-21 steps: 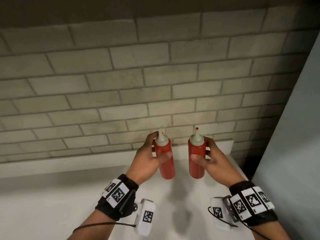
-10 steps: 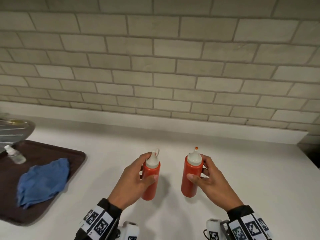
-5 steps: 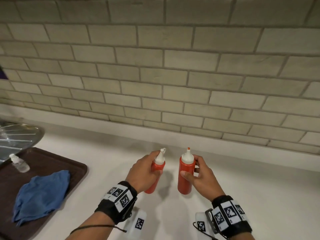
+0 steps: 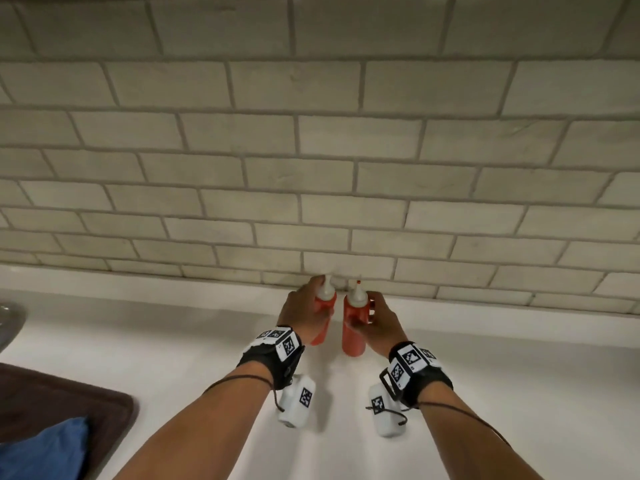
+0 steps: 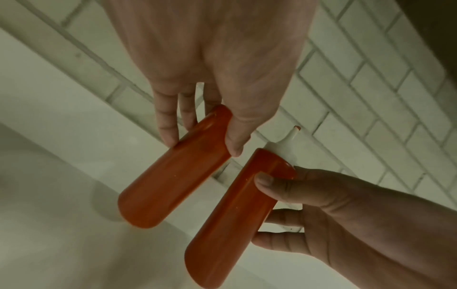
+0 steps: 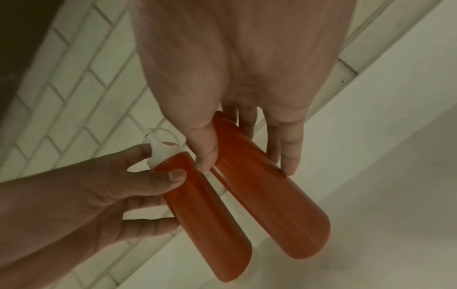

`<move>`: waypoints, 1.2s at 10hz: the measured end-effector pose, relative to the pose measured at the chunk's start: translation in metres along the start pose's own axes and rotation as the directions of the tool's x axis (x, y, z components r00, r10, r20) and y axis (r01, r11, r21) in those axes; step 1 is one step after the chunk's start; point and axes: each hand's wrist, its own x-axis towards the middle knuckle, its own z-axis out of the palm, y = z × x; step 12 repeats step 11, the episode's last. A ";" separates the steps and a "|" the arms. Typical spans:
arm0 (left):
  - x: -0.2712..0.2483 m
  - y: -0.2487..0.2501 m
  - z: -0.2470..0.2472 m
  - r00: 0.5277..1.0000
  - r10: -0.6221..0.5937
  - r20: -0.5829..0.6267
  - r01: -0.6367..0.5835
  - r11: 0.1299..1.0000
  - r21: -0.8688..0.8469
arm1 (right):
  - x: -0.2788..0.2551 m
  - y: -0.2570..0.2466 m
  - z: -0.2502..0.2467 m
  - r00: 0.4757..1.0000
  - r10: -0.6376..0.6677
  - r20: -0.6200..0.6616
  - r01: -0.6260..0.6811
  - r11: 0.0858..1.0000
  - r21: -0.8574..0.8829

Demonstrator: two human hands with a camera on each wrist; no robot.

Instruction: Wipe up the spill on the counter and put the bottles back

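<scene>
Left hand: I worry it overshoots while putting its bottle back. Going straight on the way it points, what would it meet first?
Most likely the tiled wall. The left hand holds its red bottle just short of it; the remaining gap is hard to judge.

- A wall of pale, greyish brick-shaped tiles [image 4: 325, 133] with darker grout lines fills the upper part of the head view.
- A low white upstand [image 4: 156, 289] runs along the foot of the tiles.
- The light is dim and even, with soft shadows.
- A dark brown tray [image 4: 69, 407] lies at the lower left.
- A curved metal edge [image 4: 10, 320] shows at the far left.
</scene>
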 end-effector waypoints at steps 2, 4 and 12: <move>0.035 -0.009 0.013 1.000 -0.010 -0.007 0.010 0.999 -0.053 | 0.035 0.002 0.014 0.995 0.025 -0.096 -0.031 0.997 -0.064; 0.060 -0.020 0.029 1.000 -0.020 0.010 0.021 0.989 -0.149 | 0.063 0.016 0.025 0.990 0.002 -0.142 -0.026 0.987 -0.161; 0.050 -0.037 0.034 1.000 0.015 -0.009 -0.017 0.967 -0.255 | 0.043 0.034 0.014 0.993 0.092 -0.080 -0.091 0.996 0.013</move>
